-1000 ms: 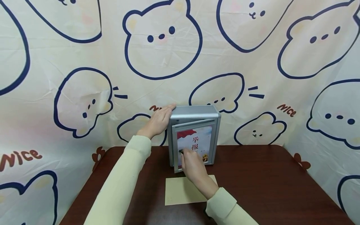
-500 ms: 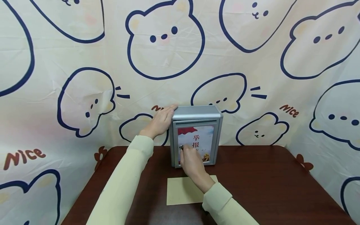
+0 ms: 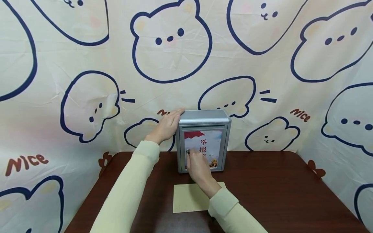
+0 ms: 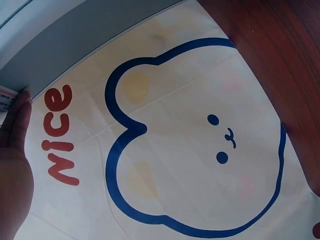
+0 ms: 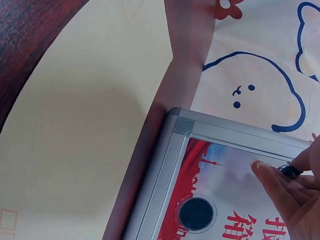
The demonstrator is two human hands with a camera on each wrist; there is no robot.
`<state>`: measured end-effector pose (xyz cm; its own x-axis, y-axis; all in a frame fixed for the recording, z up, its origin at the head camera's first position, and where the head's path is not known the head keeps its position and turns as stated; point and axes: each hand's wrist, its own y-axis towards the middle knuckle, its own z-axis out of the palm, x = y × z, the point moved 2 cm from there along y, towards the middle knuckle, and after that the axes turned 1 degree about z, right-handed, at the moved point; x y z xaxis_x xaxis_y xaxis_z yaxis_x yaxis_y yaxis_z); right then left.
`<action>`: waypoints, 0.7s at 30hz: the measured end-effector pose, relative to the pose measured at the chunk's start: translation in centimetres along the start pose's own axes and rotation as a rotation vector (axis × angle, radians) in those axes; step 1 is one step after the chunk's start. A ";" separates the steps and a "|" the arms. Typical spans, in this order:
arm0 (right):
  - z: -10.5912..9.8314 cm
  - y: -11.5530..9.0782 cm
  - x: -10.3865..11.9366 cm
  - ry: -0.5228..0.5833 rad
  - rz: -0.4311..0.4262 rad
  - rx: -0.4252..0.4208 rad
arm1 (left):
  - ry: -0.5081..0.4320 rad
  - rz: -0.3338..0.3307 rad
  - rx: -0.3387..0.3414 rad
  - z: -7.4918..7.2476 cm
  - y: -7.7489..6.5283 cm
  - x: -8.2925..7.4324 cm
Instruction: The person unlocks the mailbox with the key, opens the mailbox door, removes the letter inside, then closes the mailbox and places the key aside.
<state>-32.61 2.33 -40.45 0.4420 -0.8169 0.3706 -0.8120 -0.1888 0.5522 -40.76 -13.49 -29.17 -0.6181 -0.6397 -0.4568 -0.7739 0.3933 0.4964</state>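
A grey metal suggestion box (image 3: 204, 116) with a printed front panel stands upright at the back of the table. My left hand (image 3: 165, 127) lies with extended fingers against its upper left corner; the left wrist view shows only part of that hand (image 4: 15, 180) along the box's grey side (image 4: 75, 45). In front of the panel, my right hand (image 3: 200, 166) pinches a small black-headed key (image 5: 290, 171) at the left edge of the door. The key's blade is hidden. The door lies flush with the frame.
A yellowish envelope (image 3: 186, 200) lies flat on the dark red-brown table (image 3: 262, 187), in front of the box and partly under the right forearm. Behind stands a cartoon-printed cloth backdrop (image 3: 172, 58), close to the table's back edge.
The box door, ajar one second ago with its left side swung out, has moved back into the frame with the right hand at the key. The left hand has stayed on the box corner.
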 end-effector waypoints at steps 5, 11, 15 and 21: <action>0.2 0.3 -0.1 -0.018 -0.004 -0.013 | 0.004 0.008 -0.008 0.0 0.1 0.0; 0.4 0.3 -0.3 0.003 0.009 -0.009 | 0.010 0.002 -0.002 -0.1 0.0 0.0; 0.5 0.0 -0.5 0.035 0.027 -0.017 | 0.009 -0.002 0.005 0.0 -0.1 0.0; 0.6 -0.3 -0.8 0.030 -0.009 -0.059 | 0.011 0.003 -0.003 0.0 0.0 -0.1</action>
<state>-32.95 2.69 -41.34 0.4610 -0.7986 0.3869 -0.7847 -0.1632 0.5980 -40.68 -13.45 -29.14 -0.6186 -0.6457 -0.4476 -0.7719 0.3931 0.4996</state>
